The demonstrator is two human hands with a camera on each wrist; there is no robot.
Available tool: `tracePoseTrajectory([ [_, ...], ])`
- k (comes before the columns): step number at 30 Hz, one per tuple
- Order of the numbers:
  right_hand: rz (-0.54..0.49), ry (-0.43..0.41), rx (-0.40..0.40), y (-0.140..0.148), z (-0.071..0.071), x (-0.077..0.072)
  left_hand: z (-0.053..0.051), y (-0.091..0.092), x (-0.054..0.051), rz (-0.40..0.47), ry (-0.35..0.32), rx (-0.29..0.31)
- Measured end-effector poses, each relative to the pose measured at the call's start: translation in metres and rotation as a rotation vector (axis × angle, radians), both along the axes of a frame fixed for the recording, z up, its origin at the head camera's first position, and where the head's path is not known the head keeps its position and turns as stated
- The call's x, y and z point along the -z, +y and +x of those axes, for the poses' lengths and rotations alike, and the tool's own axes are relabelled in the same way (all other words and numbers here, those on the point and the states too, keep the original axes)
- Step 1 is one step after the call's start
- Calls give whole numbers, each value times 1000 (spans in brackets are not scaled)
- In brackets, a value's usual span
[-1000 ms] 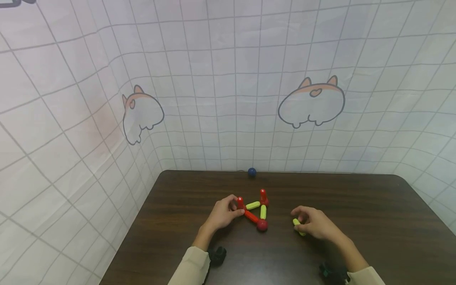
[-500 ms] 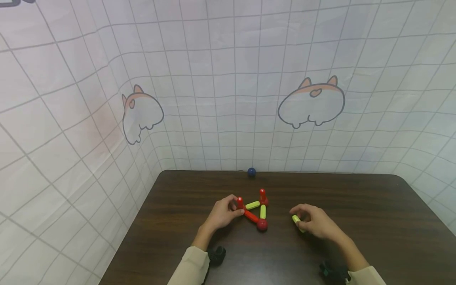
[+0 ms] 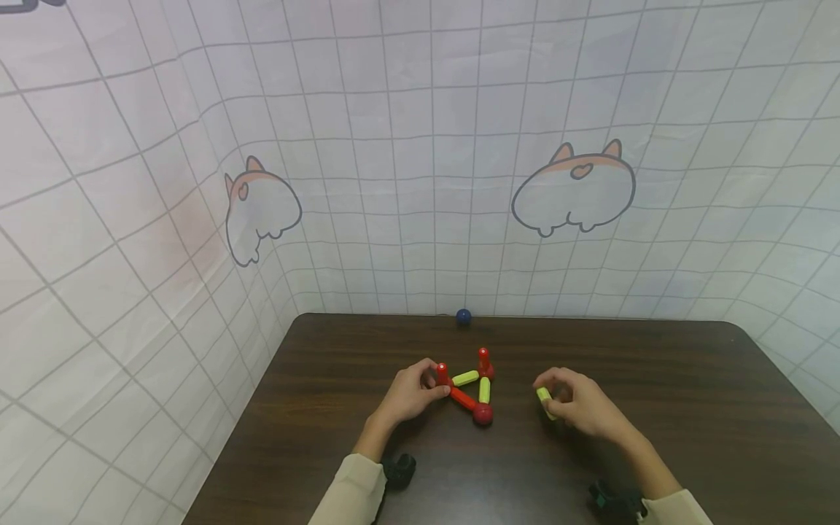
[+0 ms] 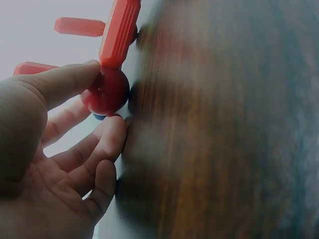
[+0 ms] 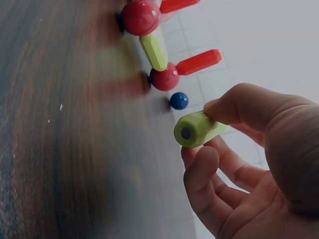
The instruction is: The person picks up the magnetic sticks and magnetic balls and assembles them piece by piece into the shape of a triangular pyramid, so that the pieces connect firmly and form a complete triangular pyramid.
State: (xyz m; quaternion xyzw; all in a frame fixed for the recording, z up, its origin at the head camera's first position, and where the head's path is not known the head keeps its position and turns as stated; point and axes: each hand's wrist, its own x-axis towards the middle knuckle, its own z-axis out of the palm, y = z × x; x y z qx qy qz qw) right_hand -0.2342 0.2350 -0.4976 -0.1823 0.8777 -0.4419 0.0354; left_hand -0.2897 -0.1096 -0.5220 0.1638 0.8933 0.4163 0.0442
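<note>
A triangle of magnetic rods and red balls lies on the table in the head view. My left hand [image 3: 408,394] pinches its left red ball [image 4: 110,92] between thumb and fingers. From that ball a red rod [image 3: 463,398] runs to the front red ball [image 3: 483,415]. Yellow-green rods [image 3: 466,378] form the other two sides. Short red rods [image 3: 483,356] stand upright on the left and back balls. To the right, apart from the triangle, my right hand [image 3: 584,405] holds a loose yellow-green rod [image 5: 199,128] by thumb and fingertips, its grey magnet end showing.
A blue ball [image 3: 463,317] sits at the table's back edge, near the gridded white cloth [image 3: 420,182]. Dark wrist-worn devices [image 3: 399,472] show at both forearms. The dark wooden table [image 3: 689,394] extends around the triangle.
My right hand has moved slightly forward and left with the yellow-green rod in its grip. The left hand and the triangle look unmoved.
</note>
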Motion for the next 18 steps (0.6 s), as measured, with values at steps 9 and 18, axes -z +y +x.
tracePoseTrajectory([
  [9, -58, 3, 6, -11, 3, -6, 0, 0, -1, 10, 2, 0],
  [18, -74, 45, -3, -30, 7, -5, 0, 0, -1, 13, -1, -1],
])
